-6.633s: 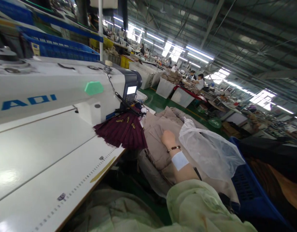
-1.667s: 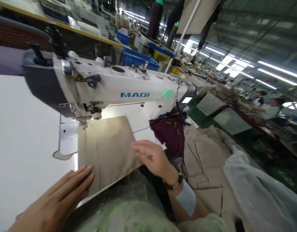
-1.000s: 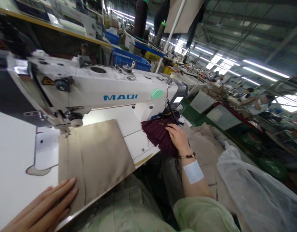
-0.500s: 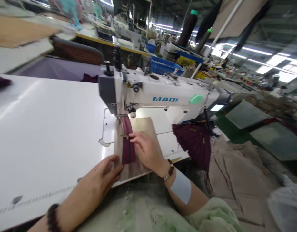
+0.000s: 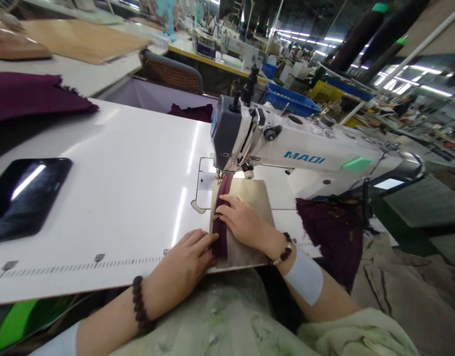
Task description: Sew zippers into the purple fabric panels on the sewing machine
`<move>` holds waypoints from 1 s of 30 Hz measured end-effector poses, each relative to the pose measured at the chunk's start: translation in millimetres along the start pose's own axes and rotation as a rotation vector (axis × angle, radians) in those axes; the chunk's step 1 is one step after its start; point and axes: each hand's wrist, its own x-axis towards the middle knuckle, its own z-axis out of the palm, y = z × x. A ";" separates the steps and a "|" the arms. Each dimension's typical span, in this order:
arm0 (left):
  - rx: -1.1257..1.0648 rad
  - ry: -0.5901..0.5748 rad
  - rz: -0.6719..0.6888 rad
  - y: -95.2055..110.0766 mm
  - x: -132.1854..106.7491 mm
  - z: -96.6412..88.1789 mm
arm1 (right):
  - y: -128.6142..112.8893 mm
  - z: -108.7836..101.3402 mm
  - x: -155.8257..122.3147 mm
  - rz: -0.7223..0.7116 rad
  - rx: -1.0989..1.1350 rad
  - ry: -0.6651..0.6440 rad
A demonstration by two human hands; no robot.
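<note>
A maroon zipper strip [image 5: 222, 240] with a small brass pull [image 5: 216, 216] lies along a beige fabric panel [image 5: 255, 198]. Its far end runs under the presser foot [image 5: 220, 176] of the white sewing machine [image 5: 305, 153]. My right hand [image 5: 245, 222] rests on strip and panel, fingers stretched out, fingertips beside the pull. At the near left edge, my left hand [image 5: 192, 259] has its fingers closed on the fabric, index fingertip against the strip; its thumb is partly hidden.
A black phone [image 5: 27, 198] lies on the white table [image 5: 131, 173] at left. Maroon cloth [image 5: 34, 96] is at the far left. More maroon zipper pieces [image 5: 331, 232] hang at the right edge, beside stacked beige fabric [image 5: 405, 291]. Behind the machine stands a blue crate [image 5: 292, 100].
The view has swung left, bringing the phone into sight. My right fingers have flattened out from a pinch near the zipper pull. My left hand stays at the panel's near left edge.
</note>
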 end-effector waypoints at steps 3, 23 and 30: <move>-0.008 -0.002 -0.001 -0.4 -1.1 1.4 | 6.8 -2.5 9.8 0.008 0.087 -0.011; -0.098 0.009 0.081 0.8 1.0 -4.5 | 21.4 25.6 17.1 0.130 0.101 0.197; -0.311 -0.048 0.222 12.3 -0.4 -20.9 | 10.5 34.4 -17.0 0.108 0.055 0.167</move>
